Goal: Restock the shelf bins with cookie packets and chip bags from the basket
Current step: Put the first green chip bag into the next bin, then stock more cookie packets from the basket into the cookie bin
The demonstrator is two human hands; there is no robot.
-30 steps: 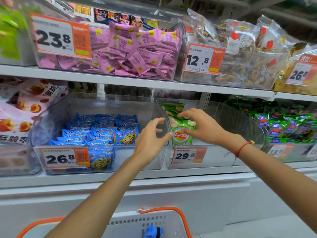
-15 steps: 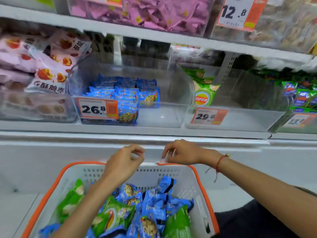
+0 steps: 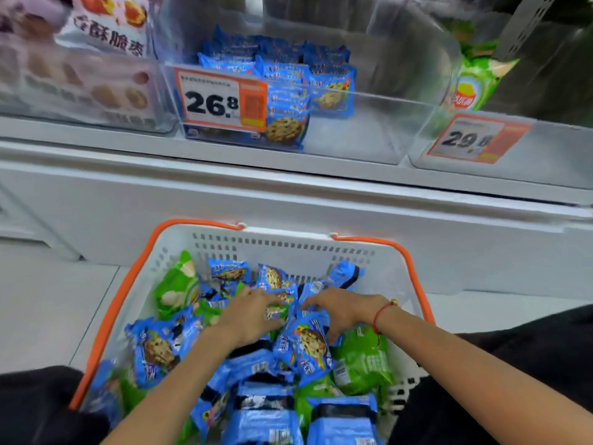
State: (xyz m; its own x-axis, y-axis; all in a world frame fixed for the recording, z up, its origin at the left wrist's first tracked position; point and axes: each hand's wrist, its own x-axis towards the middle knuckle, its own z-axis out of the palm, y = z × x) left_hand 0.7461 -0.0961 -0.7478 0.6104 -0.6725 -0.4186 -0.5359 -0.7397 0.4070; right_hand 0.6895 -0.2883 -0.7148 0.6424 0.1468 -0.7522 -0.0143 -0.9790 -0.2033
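Observation:
The white basket (image 3: pixel 282 248) with orange handles stands on the floor below the shelf, full of blue cookie packets and green chip bags (image 3: pixel 362 358). My left hand (image 3: pixel 253 313) lies on the pile in the basket's middle, fingers spread over a packet. My right hand (image 3: pixel 340 311) is beside it, fingers and thumb curled round the top of a blue cookie packet (image 3: pixel 308 345). On the shelf above, the clear cookie bin (image 3: pixel 353 136), tagged 26.8, holds blue packets (image 3: pixel 288 75) on its left side. The clear chip bin (image 3: pixel 561 155), tagged 29.8, holds a green chip bag (image 3: pixel 471 81).
A bin of pink and white snack bags (image 3: pixel 106 30) stands left of the cookie bin. The white shelf front (image 3: pixel 288 194) runs between the bins and the basket. Pale floor tiles (image 3: pixel 48 300) lie to the left. My dark-clothed knees flank the basket.
My view has dropped from the shelf to the basket. Both hands left the chip bin, passed over the basket's rim and went down onto the packets inside.

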